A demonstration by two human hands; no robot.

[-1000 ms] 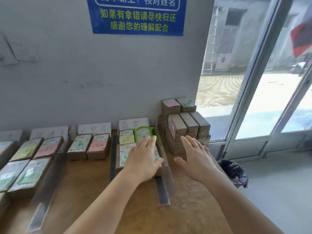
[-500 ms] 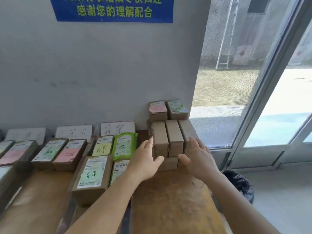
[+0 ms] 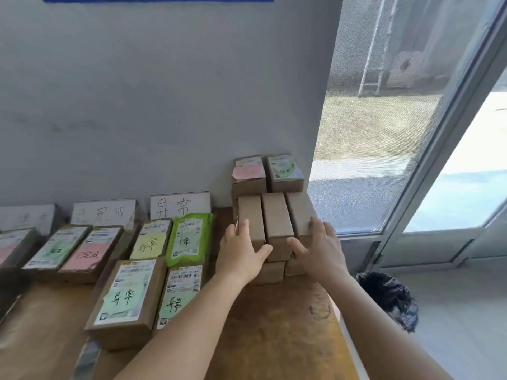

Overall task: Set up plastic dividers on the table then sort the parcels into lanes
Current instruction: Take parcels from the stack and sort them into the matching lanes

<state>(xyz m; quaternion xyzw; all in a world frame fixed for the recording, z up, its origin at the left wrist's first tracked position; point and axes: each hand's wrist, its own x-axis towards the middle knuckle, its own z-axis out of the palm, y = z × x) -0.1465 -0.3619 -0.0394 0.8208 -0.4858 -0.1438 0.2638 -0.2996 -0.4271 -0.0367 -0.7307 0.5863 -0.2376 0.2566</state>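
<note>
A stack of plain brown parcels (image 3: 277, 215) stands at the table's far right corner by the wall, three of them side by side on edge on top. My left hand (image 3: 241, 250) presses the left side of that row and my right hand (image 3: 319, 250) presses its right side, thumbs at the front. Two labelled parcels (image 3: 267, 174) sit behind, higher on the stack. To the left, labelled parcels (image 3: 126, 294) and a green pouch (image 3: 189, 238) lie in a lane. A clear plastic divider (image 3: 87, 357) edge shows at bottom left.
Handwritten lane cards (image 3: 179, 205) lean on the grey wall. More parcels (image 3: 71, 250) fill the lanes further left. The wooden table (image 3: 274, 325) ends at right, beside a glass door (image 3: 411, 160). A black bin bag (image 3: 389, 297) lies on the floor below.
The view has turned right and closed in. Both hands moved from above the right-hand lane to the brown stack and now clasp its top row from both sides.
</note>
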